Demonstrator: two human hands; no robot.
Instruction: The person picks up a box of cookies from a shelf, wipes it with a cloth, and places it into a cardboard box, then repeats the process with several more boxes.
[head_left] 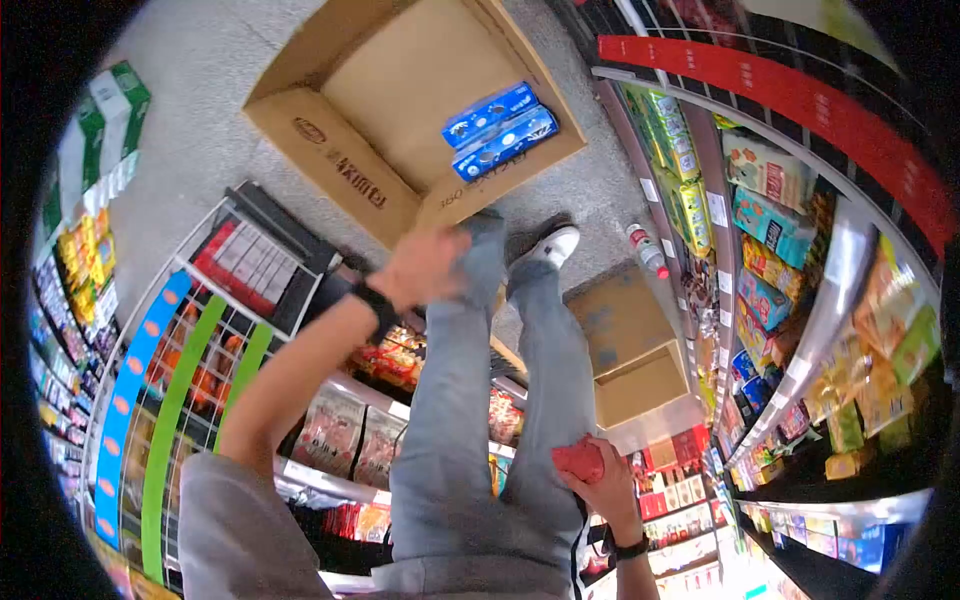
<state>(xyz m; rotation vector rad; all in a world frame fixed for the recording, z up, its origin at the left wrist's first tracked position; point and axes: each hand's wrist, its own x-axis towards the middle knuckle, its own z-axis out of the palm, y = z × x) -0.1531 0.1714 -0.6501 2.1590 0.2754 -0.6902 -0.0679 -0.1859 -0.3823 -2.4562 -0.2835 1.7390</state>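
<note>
My left hand [430, 265], with a dark band on the wrist, is over my left knee, just below the near edge of a large open cardboard box [350, 165]. Motion blurs its fingers, and I make out nothing in it. Inside the box lie two blue printed cartons [505, 140], side by side in one corner. Beside my right thigh, my right hand [607, 485] is closed around a small red object [578, 460], whose kind I cannot make out.
A smaller open cardboard box [640, 385] sits on the floor by my right leg. Near the right shelf [715, 270] a bottle with a red cap [648, 250] lies. Shelves of packaged snacks line the right; a wire rack [185, 375] stands left.
</note>
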